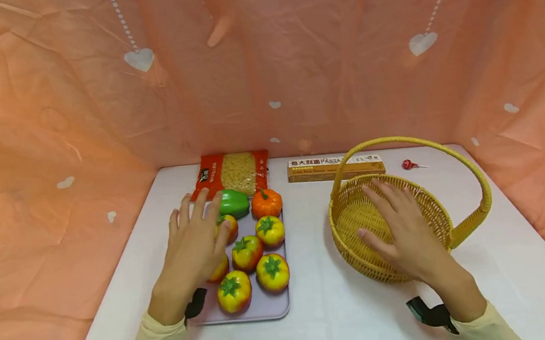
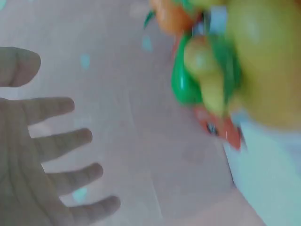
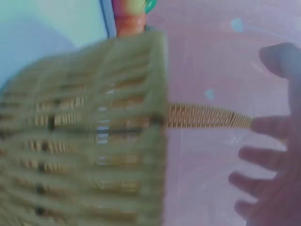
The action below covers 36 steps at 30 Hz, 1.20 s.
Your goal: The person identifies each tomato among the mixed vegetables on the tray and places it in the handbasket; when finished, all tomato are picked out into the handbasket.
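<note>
My left hand [image 1: 192,249] hovers with spread fingers over a lilac tray [image 1: 268,312], holding nothing. On that tray lie several yellow-red tomato-like fruits [image 1: 247,253] with green leafy tops, a green pepper-like vegetable [image 1: 235,203] and a small orange pumpkin [image 1: 266,202]. The hand hides part of the tray's left side. Above the yellow wicker basket [image 1: 354,222] is my right hand [image 1: 402,228], its fingers extended and nothing in its grasp. The basket's handle [image 1: 471,169] arches up behind and to the right of that hand. In the right wrist view the fingers stand apart from the basket wall [image 3: 94,132].
Behind the tray lies a red bag of pasta [image 1: 237,173]. A pasta box [image 1: 335,167] sits at the back, partly behind the basket handle. Farther right is a red lollipop [image 1: 409,164]. Orange cloth with white hearts surrounds the white table [image 1: 315,322].
</note>
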### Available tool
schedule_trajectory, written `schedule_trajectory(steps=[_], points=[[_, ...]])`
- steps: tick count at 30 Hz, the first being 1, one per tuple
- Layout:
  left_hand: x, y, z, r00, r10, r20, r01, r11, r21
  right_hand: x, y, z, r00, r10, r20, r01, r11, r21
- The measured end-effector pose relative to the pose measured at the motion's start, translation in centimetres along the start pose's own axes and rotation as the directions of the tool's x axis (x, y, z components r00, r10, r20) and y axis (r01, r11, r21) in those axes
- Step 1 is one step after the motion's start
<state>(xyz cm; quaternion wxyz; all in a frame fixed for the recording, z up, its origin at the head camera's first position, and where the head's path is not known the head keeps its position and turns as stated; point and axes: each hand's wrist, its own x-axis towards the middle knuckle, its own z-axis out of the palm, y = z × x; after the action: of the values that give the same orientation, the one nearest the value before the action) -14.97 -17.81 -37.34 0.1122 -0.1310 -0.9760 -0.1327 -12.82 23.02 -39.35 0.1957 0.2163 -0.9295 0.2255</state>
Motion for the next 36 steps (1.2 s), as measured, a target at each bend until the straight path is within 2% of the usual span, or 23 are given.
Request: schedule_trajectory(steps=[5,9,11,15,18,20,22,24,29,32,36], points=[[-0.3,-3.2,-1.9,0.998,0.005,-0.059,-0.013,0.991,-0.132,0.0,-1.2,0.4,0.994,-0.094,-0.052,0.101,0.984,0.147],[0.0,-5.4,-2.0,0.997,0.011,-0.075,-0.028,0.973,-0.228,0.1,-2.5,1.3,0.985,-0.161,-0.066,0.172,0.957,0.233],[0.5,-6.5,-1.5,0.998,0.003,-0.059,-0.019,0.963,-0.269,0.1,-3.1,1.9,0.981,-0.186,-0.053,0.194,0.945,0.263],[1.8,-9.0,0.2,0.998,-0.052,0.020,0.055,0.953,-0.299,0.6,-4.2,3.6,0.967,-0.253,-0.015,0.244,0.915,0.322],[3.0,-10.8,1.9,0.989,-0.112,0.096,0.137,0.938,-0.317,1.1,-5.0,5.3,0.953,-0.301,0.021,0.270,0.883,0.384],[3.8,-11.8,3.0,0.980,-0.139,0.144,0.179,0.928,-0.327,1.3,-5.4,6.3,0.949,-0.309,0.061,0.258,0.873,0.413],[4.5,-12.3,4.0,0.968,-0.156,0.197,0.217,0.914,-0.342,1.4,-5.9,7.4,0.945,-0.309,0.110,0.234,0.870,0.434],[5.2,-12.6,4.6,0.955,-0.156,0.252,0.238,0.911,-0.338,1.5,-6.4,8.4,0.937,-0.310,0.159,0.219,0.879,0.423],[5.9,-12.6,5.0,0.916,-0.106,0.386,0.230,0.929,-0.289,2.1,-7.6,10.3,0.918,-0.328,0.225,0.244,0.911,0.333],[6.2,-12.5,4.9,0.897,-0.085,0.435,0.222,0.936,-0.275,2.4,-8.3,11.0,0.915,-0.320,0.245,0.242,0.922,0.303],[6.4,-12.5,4.6,0.894,-0.071,0.443,0.202,0.945,-0.256,3.0,-9.3,11.7,0.905,-0.303,0.300,0.203,0.925,0.322]])
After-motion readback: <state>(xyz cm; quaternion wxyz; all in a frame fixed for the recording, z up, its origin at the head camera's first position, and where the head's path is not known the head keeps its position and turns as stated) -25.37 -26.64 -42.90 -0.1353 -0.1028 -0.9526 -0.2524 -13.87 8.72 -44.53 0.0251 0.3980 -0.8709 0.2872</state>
